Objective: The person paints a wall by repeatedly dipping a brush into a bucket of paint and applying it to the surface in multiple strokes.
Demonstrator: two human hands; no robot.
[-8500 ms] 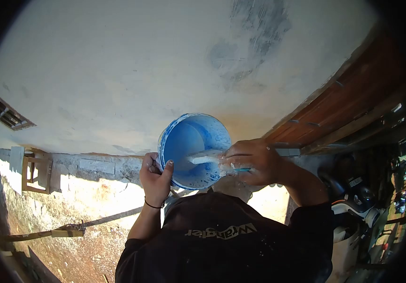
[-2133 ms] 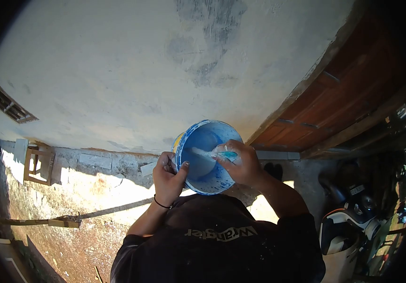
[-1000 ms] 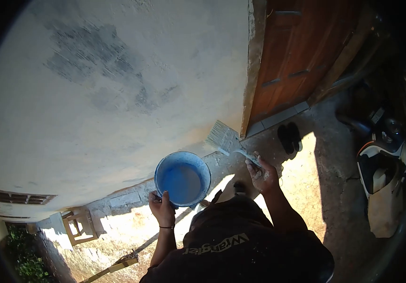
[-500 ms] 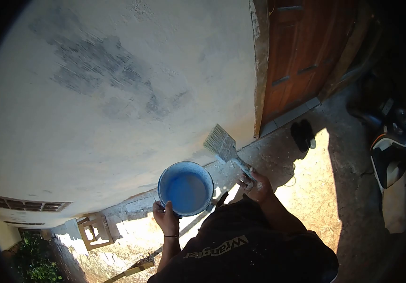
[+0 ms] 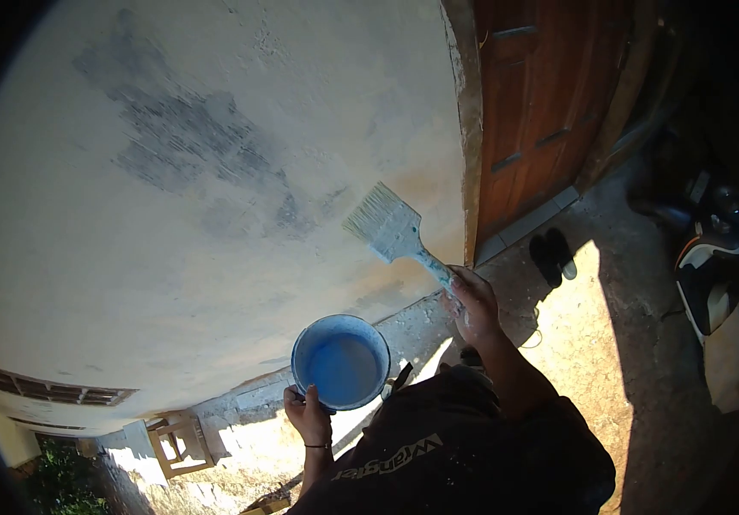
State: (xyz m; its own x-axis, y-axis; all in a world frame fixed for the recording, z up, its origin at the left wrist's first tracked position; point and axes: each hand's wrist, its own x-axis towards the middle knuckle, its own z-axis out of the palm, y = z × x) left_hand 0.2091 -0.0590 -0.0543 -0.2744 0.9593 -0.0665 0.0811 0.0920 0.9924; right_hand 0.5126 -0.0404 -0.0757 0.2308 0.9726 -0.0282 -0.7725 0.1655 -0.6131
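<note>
A blue bucket (image 5: 341, 361) hangs low in front of the wall, and my left hand (image 5: 308, 415) grips its rim at the lower left. Pale liquid seems to lie in the bucket, tinted blue. My right hand (image 5: 474, 305) is wrapped round the handle of a wide, paint-stained brush (image 5: 393, 230). The bristles point up and left, over the off-white wall (image 5: 241, 257); whether they touch it I cannot tell. Grey, scraped-looking patches mark the wall's upper part.
A brown wooden door (image 5: 541, 94) stands at the upper right, with dark footwear (image 5: 551, 257) on the floor by its sill. A motorbike (image 5: 708, 275) is at the far right. A wooden stool (image 5: 182, 445) stands at the lower left.
My right hand has risen with the brush, which now lies higher and further left over the wall. The bucket sits slightly lower in view, still held by my left hand.
</note>
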